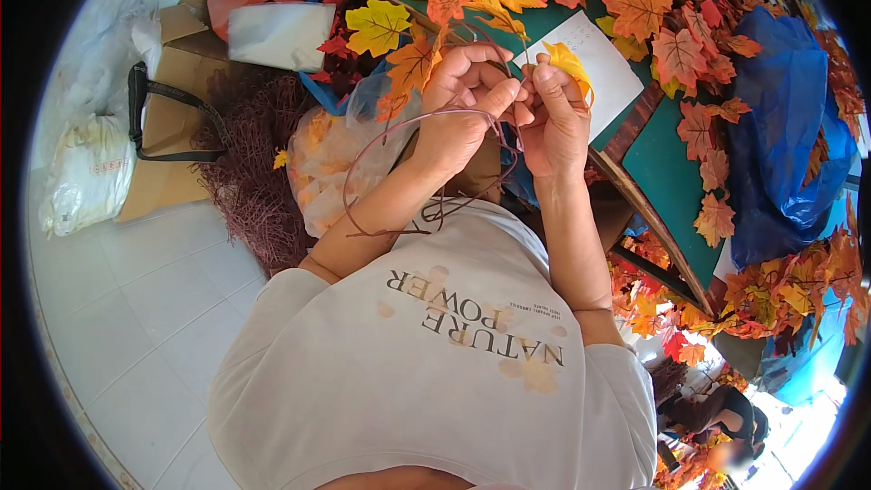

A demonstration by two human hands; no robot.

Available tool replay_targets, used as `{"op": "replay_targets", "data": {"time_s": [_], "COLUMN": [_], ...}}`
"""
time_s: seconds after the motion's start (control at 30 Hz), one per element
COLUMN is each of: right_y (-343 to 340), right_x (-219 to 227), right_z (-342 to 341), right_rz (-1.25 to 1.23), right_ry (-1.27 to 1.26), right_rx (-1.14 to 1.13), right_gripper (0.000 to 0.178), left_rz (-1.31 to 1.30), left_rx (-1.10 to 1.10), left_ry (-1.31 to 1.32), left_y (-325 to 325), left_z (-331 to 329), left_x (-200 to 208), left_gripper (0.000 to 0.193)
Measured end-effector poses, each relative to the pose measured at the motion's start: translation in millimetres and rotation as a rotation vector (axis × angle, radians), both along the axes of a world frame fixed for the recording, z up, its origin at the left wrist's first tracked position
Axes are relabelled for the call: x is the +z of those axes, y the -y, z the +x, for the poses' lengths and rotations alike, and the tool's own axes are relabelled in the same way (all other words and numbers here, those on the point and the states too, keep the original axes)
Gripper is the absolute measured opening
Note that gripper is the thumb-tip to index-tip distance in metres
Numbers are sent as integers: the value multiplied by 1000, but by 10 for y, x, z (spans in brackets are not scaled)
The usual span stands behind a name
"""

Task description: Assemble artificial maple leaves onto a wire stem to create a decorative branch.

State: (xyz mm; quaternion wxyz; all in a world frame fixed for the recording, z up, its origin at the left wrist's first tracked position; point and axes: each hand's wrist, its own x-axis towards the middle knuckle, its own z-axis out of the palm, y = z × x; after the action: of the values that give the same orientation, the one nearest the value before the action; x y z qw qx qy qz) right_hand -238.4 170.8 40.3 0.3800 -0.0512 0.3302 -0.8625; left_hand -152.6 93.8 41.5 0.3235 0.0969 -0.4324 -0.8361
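Close together at the table's near edge, both of my hands are closed in pinches. My left hand grips a thin brown vine stem, whose loose loops hang over my forearm and shirt. Orange artificial maple leaves hang beside that hand's fingers. My right hand holds a yellow artificial leaf by its base, with its thumb raised near the left fingertips. Where the stem and leaf meet is hidden among the fingers.
The green table has a wooden edge and bears a white paper sheet and piled maple leaves. A blue plastic bag lies right. Brown vine bundles, a clear bag of leaves and a cardboard box stand left. Another person sits lower right.
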Motion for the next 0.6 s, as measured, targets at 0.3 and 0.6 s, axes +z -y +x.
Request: {"op": "replay_targets", "data": {"time_s": [0.3,0.6], "right_y": [1,-12], "right_x": [-75,-99], "right_z": [38,90], "right_rz": [40,117], "right_ry": [-55,-191], "right_rx": [-42,-85], "right_gripper": [15,15], "left_rz": [-34,-108], "left_rx": [21,79], "left_ry": [27,20], "left_y": [4,-18], "left_z": [-11,-14], "left_x": [-79,-123], "left_gripper": [28,27]}}
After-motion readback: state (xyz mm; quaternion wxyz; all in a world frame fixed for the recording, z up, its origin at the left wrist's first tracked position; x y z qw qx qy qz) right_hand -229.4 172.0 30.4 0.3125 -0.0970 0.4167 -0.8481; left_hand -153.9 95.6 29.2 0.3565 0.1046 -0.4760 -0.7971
